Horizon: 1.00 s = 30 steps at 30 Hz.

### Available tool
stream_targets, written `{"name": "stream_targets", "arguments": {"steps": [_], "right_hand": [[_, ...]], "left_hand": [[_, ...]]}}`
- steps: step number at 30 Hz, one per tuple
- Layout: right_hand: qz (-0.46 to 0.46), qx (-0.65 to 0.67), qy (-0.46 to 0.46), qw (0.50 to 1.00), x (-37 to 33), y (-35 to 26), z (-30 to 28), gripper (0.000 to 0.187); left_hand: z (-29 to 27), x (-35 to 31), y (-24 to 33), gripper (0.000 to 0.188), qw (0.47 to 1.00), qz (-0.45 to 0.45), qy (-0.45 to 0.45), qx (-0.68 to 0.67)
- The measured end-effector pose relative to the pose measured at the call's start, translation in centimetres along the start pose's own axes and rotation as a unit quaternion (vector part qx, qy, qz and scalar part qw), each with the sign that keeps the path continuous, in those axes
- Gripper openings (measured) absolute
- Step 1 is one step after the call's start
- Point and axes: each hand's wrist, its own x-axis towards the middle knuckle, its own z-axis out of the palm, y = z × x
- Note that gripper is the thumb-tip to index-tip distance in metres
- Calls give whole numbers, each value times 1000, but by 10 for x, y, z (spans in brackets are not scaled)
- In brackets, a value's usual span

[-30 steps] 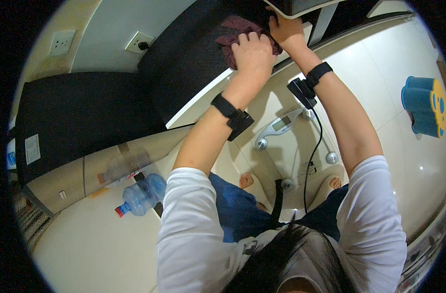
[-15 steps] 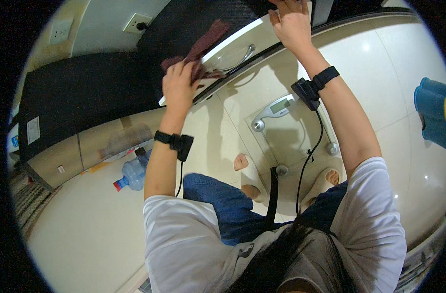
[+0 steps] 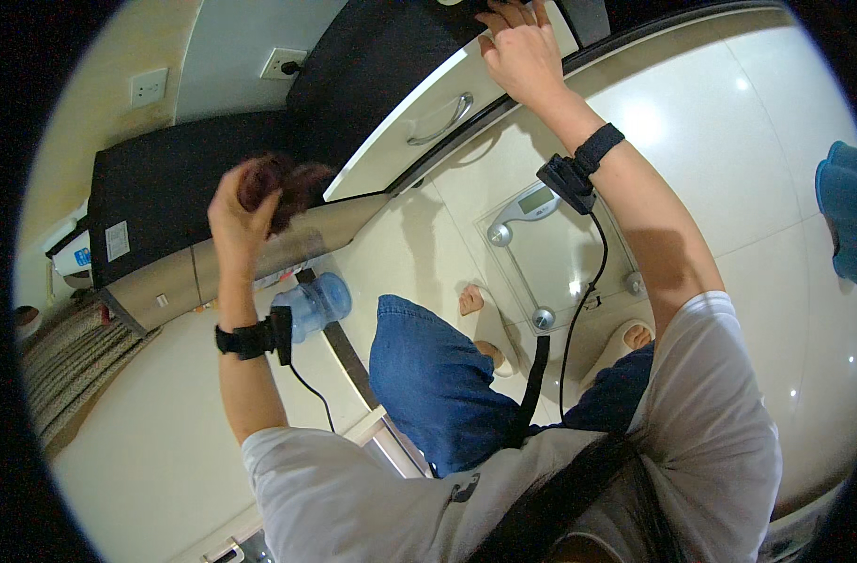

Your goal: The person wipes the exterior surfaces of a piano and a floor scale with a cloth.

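Two hands are working here, and each is doing a different job. The left hand [image 3: 243, 199] is closing around a dark reddish cloth [image 3: 283, 183], bunched into a ball, and it is lifting it in the air in front of the dark cabinet top [image 3: 175, 192], not touching any surface. The right hand [image 3: 522, 52] is reaching higher and is resting, fingers curled, on the upper edge of a white drawer front [image 3: 428, 108] with a curved metal handle [image 3: 439, 117]; I cannot tell whether it is really gripping the edge or only pressing on it.

Below, the person is standing beside a glass bathroom scale [image 3: 550, 249] on the pale tiled floor [image 3: 747, 169], and a blue water bottle [image 3: 314, 305] is lying near the cabinet base.

For wiping well (this is only my judgement), the cloth should be opened flatter before it is meeting the surface, because a tight ball is cleaning only a small spot. The right hand should be keeping the drawer steady, so it is not sliding while the other hand is pressing.
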Motion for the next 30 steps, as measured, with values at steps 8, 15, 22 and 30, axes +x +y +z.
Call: {"name": "stream_targets", "arguments": {"steps": [8,15,22,30], "right_hand": [[-82,43,96,991,-4,16,1,27],[-70,100,96,988,-10,12,-2,27],[-4,138,53,989,-58,36,-8,32],[120,207,-33,971,-53,51,-9,52]], "left_hand": [[51,93,86,41,994,8,21,-111],[199,111,117,56,986,78,127,77],[249,116,166,62,938,218,267,44],[278,126,176,39,904,269,312,115]]}}
